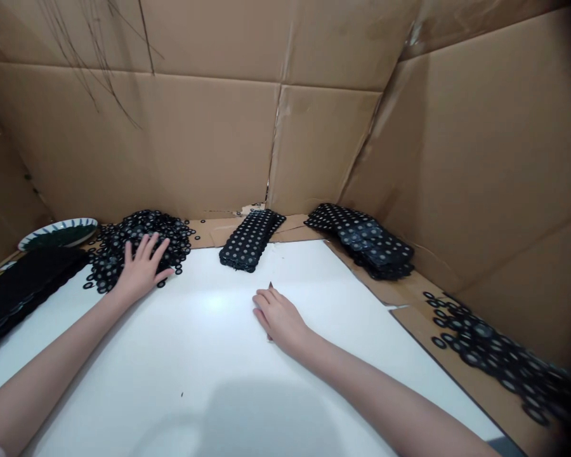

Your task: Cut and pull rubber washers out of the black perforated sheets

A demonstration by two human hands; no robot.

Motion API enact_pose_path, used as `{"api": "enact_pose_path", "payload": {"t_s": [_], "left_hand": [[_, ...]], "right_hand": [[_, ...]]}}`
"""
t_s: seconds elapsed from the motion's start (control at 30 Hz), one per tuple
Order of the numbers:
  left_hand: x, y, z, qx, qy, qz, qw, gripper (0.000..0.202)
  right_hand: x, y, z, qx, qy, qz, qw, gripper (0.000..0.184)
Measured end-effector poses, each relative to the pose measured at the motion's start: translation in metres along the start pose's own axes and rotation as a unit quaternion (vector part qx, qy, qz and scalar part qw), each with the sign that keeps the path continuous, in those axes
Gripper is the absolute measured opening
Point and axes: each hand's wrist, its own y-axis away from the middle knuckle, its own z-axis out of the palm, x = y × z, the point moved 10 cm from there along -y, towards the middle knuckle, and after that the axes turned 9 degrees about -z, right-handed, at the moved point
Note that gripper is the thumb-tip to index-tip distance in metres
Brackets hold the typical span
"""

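My left hand [143, 270] lies with its fingers spread on a heap of small black rings [145, 222] at the back left. Closed around a thin pointed tool [271, 284], my right hand [278, 317] rests on the white board [209, 355]. Only the tool's dark tip and a bit of its lower end show; the fingers cover the rest, so its kind is unclear. Beyond that hand stands a stack of black sheets with rows of round holes [252, 238].
A second stack of holed black sheets [361, 241] sits at the back right. Loose black rings [495, 349] lie along the right side. On the left are black stacked strips [23, 285] and a blue-and-white dish [59, 225] with dark green contents. Cardboard walls [195, 139] enclose the board.
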Motion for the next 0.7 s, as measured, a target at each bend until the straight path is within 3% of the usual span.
{"api": "enact_pose_path", "payload": {"t_s": [0.1, 0.27, 0.33, 0.43, 0.53, 0.7], "left_hand": [[0.061, -0.012, 0.000, -0.035, 0.069, 0.049, 0.996, 0.058], [0.135, -0.046, 0.032, -0.092, 0.127, -0.042, 0.987, 0.058], [0.148, -0.055, 0.041, -0.097, 0.139, -0.066, 0.983, 0.052], [0.154, -0.059, 0.036, -0.072, 0.166, -0.076, 0.981, 0.041], [0.165, -0.057, 0.021, -0.048, 0.204, -0.049, 0.977, 0.033], [0.209, -0.053, 0.006, -0.067, 0.281, 0.020, 0.957, 0.043]], "right_hand": [[-0.001, -0.002, 0.001, -0.010, 0.016, 0.002, 1.000, 0.019], [0.001, -0.001, 0.003, -0.031, 0.039, 0.035, 0.998, 0.021], [0.003, 0.000, 0.003, -0.035, 0.048, 0.049, 0.997, 0.021], [0.004, 0.002, 0.003, -0.039, 0.058, 0.057, 0.996, 0.021], [0.005, 0.003, 0.003, -0.041, 0.061, 0.053, 0.996, 0.022], [0.011, 0.002, 0.004, -0.041, 0.068, 0.062, 0.995, 0.024]]}}
